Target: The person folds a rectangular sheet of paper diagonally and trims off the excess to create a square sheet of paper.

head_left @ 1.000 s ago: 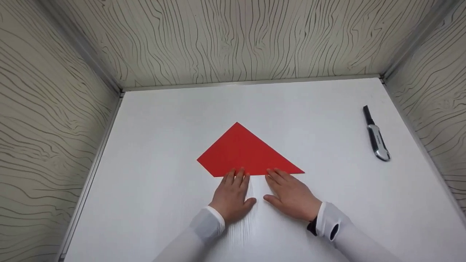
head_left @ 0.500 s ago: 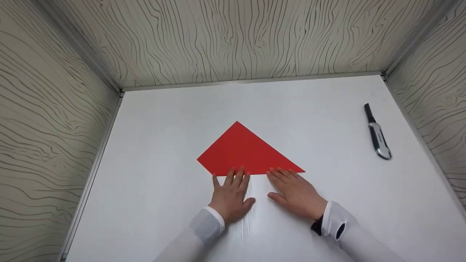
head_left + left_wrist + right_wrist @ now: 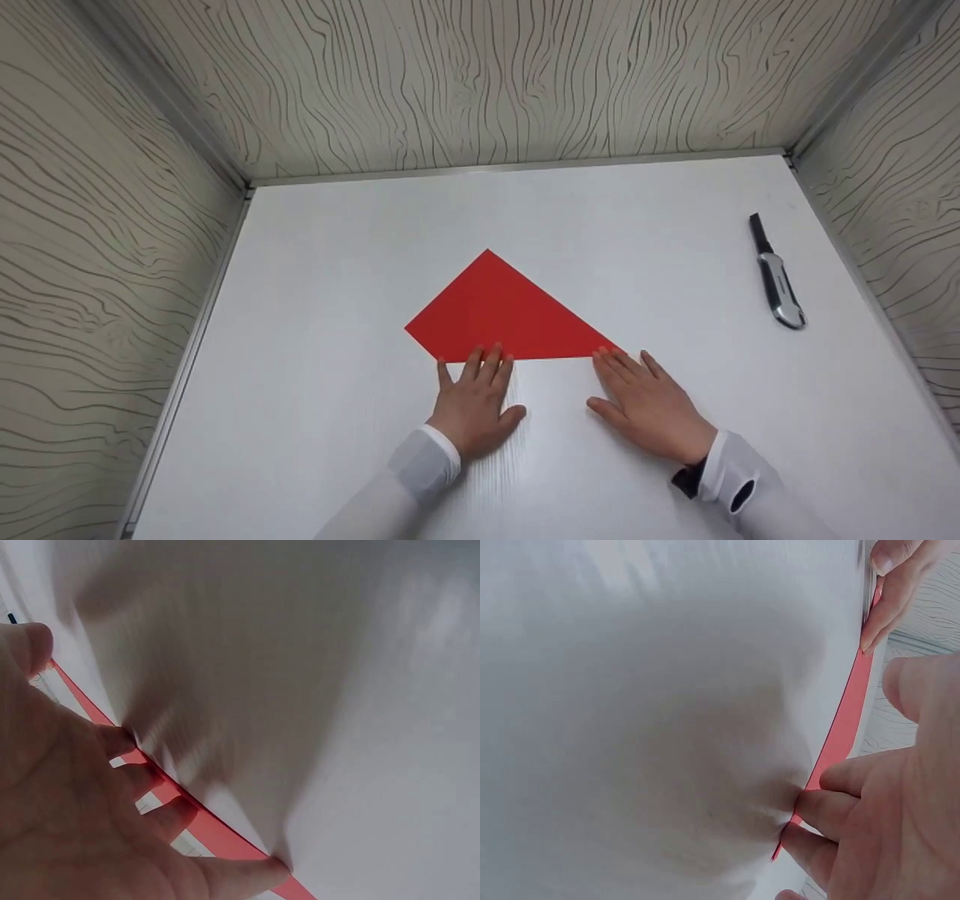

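Note:
A folded sheet of red paper (image 3: 495,311) lies flat on the white table, its straight folded edge toward me and one point facing away. My left hand (image 3: 476,409) rests with spread fingers on the left part of that near edge. At the paper's right corner my right hand (image 3: 652,409) presses its fingertips on the edge, partly covering the tip. In the left wrist view the fingers (image 3: 176,817) touch the red edge from above. The right wrist view has the right fingers (image 3: 829,814) on the narrow end of the paper (image 3: 847,716).
A utility knife (image 3: 780,289) with a black and silver handle lies at the right side of the white table (image 3: 337,247). Wood-patterned panels (image 3: 480,82) stand behind the table and on both sides.
My right hand has slid rightward along the near edge of the paper to its right corner. The left hand stays in place, with its little finger spread outward. The paper has hardly moved.

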Demonstrator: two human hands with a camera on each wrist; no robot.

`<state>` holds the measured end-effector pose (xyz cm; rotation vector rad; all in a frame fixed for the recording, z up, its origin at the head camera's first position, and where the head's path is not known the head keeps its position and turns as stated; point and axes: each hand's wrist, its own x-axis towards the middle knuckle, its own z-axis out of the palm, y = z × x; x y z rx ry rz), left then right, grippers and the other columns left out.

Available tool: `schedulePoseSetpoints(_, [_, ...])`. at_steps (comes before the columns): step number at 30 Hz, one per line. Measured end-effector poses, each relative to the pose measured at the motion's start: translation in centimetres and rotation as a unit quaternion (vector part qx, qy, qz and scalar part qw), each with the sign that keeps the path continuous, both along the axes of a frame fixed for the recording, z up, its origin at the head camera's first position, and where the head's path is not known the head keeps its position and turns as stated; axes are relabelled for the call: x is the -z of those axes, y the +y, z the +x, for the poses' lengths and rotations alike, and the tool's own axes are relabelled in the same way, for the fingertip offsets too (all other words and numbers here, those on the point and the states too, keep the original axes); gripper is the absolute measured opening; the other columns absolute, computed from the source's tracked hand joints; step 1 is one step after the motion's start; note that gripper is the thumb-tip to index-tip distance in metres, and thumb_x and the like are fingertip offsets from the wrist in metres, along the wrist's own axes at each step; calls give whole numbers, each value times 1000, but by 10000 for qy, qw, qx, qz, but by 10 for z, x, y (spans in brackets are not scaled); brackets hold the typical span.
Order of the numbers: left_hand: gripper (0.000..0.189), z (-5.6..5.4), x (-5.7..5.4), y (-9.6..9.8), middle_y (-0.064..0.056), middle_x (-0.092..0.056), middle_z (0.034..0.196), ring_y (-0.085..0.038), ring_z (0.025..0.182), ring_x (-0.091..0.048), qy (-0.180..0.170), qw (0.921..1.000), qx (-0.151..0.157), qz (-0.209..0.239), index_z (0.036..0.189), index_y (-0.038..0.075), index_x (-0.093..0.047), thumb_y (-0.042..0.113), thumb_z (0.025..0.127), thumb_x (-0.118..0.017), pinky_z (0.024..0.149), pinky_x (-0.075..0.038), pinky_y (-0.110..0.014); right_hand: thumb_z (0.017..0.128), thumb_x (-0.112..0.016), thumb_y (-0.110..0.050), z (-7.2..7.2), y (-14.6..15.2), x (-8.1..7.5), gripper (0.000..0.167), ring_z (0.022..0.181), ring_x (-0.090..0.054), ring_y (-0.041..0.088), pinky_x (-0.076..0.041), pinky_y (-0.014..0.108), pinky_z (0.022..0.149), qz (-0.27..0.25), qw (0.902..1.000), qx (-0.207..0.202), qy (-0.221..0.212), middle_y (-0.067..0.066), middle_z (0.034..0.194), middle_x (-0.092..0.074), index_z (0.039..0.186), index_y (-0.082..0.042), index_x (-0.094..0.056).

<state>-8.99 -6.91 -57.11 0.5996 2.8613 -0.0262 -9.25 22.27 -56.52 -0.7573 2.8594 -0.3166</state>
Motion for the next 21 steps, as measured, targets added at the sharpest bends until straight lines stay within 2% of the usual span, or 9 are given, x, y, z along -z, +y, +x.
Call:
schedulePoseSetpoints(3, [88, -1, 0, -1, -4, -25, 169, -33, 152, -26, 24, 10000, -20, 54, 164, 21, -27, 64, 94, -57, 111, -26, -73, 106, -48, -51, 0, 3, -3, 70, 146, -39, 35, -19, 61, 120, 58, 9999, 88, -21, 15, 157, -44, 152, 2, -45])
schedulePoseSetpoints(9, [83, 0, -1, -2, -4, -21, 170, -31, 154, -21, -68, 9999, -34, 85, 164, 21, -26, 64, 97, -49, 112, -23, -74, 105, -48, -51, 0, 9, -14, 71, 141, -44, 42, -19, 64, 119, 129, 9989, 452, -65, 22, 151, -49, 149, 5, -48])
schedulePoseSetpoints(12, [81, -2, -2, -2, -3, -21, 170, -31, 154, -20, -128, 9997, -7, 209, 164, 21, -27, 63, 98, -48, 115, -20, -72, 106, -49, -49, -5, 12, -21, 68, 137, -46, 47, -23, 66, 116, -94, 9970, 766, -70, 24, 145, -55, 149, 3, -49])
schedulePoseSetpoints(14, [80, -5, -3, -2, -2, -22, 170, -30, 155, -21, -170, 9994, 81, 275, 164, 22, -27, 62, 98, -48, 118, -16, -69, 106, -49, -46, -11, 14, -25, 65, 133, -49, 48, -30, 65, 113, -522, 9932, 1020, -226, 24, 140, -59, 150, 2, -48])
schedulePoseSetpoints(16, [78, -8, -4, -2, -1, -22, 170, -29, 155, -20, -277, 9988, 215, 352, 164, 22, -27, 61, 100, -47, 120, -10, -65, 108, -48, -44, -22, 14, -27, 63, 132, -51, 46, -36, 63, 111, -1031, 9853, 1257, -533, 23, 140, -59, 152, 1, -46])
schedulePoseSetpoints(18, [76, -10, -5, 0, -1, -21, 170, -29, 155, -19, -397, 9975, 369, 443, 164, 22, -28, 60, 101, -45, 122, -8, -61, 109, -47, -41, -34, 13, -28, 62, 134, -50, 44, -39, 61, 110, -1576, 9713, 1468, -1007, 22, 145, -55, 155, 0, -41])
schedulePoseSetpoints(20, [74, -12, -5, 2, 0, -20, 170, -29, 155, -17, -557, 9957, 471, 572, 163, 22, -29, 59, 101, -45, 124, -7, -57, 109, -45, -37, -48, 10, -29, 62, 138, -46, 44, -40, 59, 110, -2109, 9496, 1689, -1588, 23, 151, -48, 158, 0, -34])
schedulePoseSetpoints(21, [74, -13, -5, 3, 0, -21, 170, -29, 156, -17, -617, 9948, 498, 645, 163, 22, -30, 59, 101, -46, 124, -8, -55, 109, -45, -33, -55, 8, -29, 62, 138, -45, 44, -39, 58, 111, -2391, 9356, 1814, -1857, 24, 153, -45, 159, 0, -30])
